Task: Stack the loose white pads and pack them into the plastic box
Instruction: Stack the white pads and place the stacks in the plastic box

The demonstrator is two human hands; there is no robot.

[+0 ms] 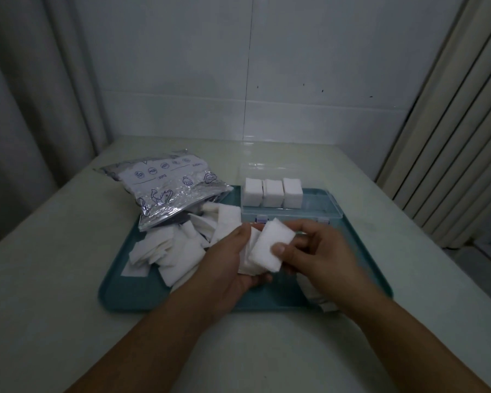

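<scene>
Three pad stacks [272, 192] stand in the plastic box [312, 207]. Right hand [315, 252] pinches a small stack [270, 243]; left hand [233, 260] cups more pads. Loose pile [179, 245] lies on the tray [119, 290]. Pads look soft, light; best held by edges, squeezed gently.

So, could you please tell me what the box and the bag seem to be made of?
The box looks like clear, glossy hard plastic: the tray shows through its walls. The bag seems to be thin plastic film, part silvery, since it crinkles and glints.
</scene>
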